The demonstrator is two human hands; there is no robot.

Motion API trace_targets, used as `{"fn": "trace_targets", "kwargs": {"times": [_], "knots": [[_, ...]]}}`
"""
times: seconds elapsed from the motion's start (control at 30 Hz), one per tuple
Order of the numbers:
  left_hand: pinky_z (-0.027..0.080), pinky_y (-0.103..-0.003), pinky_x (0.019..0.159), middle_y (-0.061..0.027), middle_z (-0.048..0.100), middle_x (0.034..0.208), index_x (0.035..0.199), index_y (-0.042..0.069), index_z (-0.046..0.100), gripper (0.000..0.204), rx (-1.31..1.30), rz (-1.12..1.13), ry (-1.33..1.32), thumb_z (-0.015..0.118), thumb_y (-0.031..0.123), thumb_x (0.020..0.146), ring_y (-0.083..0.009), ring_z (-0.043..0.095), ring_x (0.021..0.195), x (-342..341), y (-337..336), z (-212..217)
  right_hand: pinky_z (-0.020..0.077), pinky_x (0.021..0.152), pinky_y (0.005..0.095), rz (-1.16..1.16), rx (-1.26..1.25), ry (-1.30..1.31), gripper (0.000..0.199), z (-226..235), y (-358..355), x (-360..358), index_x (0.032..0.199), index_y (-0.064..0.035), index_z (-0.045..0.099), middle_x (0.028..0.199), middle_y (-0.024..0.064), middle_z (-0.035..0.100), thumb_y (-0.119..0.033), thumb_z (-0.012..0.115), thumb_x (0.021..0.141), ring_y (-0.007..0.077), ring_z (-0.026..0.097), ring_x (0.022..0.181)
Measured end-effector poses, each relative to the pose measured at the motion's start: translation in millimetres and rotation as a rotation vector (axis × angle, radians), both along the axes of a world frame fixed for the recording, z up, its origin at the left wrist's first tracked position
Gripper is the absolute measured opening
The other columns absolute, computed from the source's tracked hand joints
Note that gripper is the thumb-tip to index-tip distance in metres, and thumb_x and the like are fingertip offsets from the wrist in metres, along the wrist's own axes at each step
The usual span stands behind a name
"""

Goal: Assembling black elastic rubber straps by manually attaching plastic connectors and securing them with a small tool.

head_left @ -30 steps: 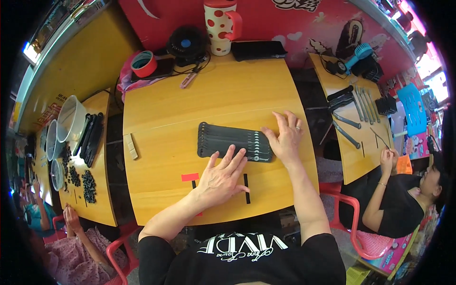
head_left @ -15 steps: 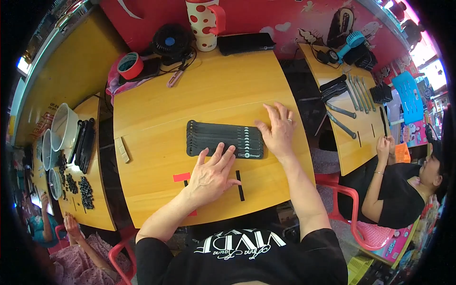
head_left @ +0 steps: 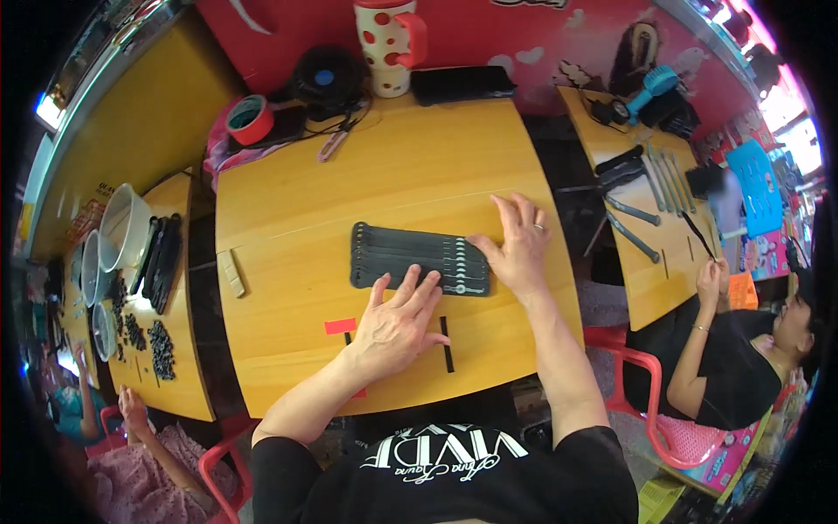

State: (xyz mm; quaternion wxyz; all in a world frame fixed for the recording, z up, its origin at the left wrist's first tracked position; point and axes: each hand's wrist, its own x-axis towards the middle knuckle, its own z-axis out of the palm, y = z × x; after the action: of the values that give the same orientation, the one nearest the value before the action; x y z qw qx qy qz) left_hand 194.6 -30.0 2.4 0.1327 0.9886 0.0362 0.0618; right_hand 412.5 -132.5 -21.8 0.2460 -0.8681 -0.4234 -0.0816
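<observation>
Several flat black strips [head_left: 397, 253] lie side by side on the wooden table [head_left: 288, 288], forming one block with pale printed marks near its right end. My left hand [head_left: 397, 319] is open, palm down, its fingertips resting on the block's near edge. At the block's right end my right hand [head_left: 522, 249] is open, with its thumb by the strip ends and its fingers raised and spread. Neither hand grips anything. Below the block, a red tape piece [head_left: 340, 327] and a black tape line [head_left: 447, 345] are stuck on the tabletop.
A small beige block [head_left: 231, 273] lies at the left edge. Along the back stand a black fan [head_left: 325, 79], a spotted mug [head_left: 384, 52], a red tape roll [head_left: 250, 120], a pink cutter [head_left: 332, 146] and a black pouch [head_left: 463, 85]. People sit at side tables left and right.
The whole view has shifted slightly. My hands stay nearly in place at the strips. At the right table, the co-worker's long black piece has tilted.
</observation>
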Motion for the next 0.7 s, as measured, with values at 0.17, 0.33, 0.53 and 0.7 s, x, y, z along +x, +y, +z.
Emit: {"fn": "trace_targets", "kwargs": {"times": [0.17,0.33,0.53,0.7], "knots": [[0.031,-0.056,0.103,-0.0121,0.046,0.143,0.12,-0.001,0.06,0.062,-0.023,0.001,-0.023,0.062,0.05,0.085,-0.0303,0.04,0.134,1.3,1.8,3.3,0.0364,0.088,0.0502,0.002,-0.037,-0.019,0.068,1.9,-3.2,4.0,0.13,-0.013,0.055,0.133,0.0098,0.047,-0.049,0.073,0.075,0.0342,0.044,0.115],[0.033,-0.056,0.102,-0.0132,0.047,0.141,0.119,-0.002,0.061,0.06,0.035,0.01,-0.042,0.061,0.048,0.087,-0.0307,0.042,0.133,-2.5,1.2,-0.9,0.0355,0.089,0.0512,0.004,-0.031,-0.015,0.073,-1.5,-1.4,4.2,0.134,-0.0144,0.052,0.133,0.0097,0.046,-0.053,0.072,0.075,0.0339,0.043,0.116],[0.034,-0.056,0.102,-0.0175,0.046,0.141,0.122,-0.003,0.059,0.06,0.004,-0.048,-0.033,0.057,0.048,0.09,-0.0341,0.04,0.133,-1.4,4.3,-2.3,0.0363,0.09,0.0517,-0.002,-0.036,-0.029,0.072,-3.1,-6.1,3.0,0.132,-0.0139,0.054,0.133,0.0101,0.046,-0.052,0.073,0.074,0.033,0.044,0.116],[0.032,-0.053,0.104,-0.0166,0.045,0.143,0.127,0.0,0.055,0.058,0.028,0.168,-0.124,0.064,0.04,0.087,-0.0335,0.039,0.135,-0.2,18.8,-9.1,0.0372,0.09,0.0515,-0.005,0.01,-0.044,0.065,-9.5,-6.8,4.3,0.129,-0.0136,0.056,0.132,0.0114,0.048,-0.048,0.073,0.077,0.0332,0.044,0.117]]}}
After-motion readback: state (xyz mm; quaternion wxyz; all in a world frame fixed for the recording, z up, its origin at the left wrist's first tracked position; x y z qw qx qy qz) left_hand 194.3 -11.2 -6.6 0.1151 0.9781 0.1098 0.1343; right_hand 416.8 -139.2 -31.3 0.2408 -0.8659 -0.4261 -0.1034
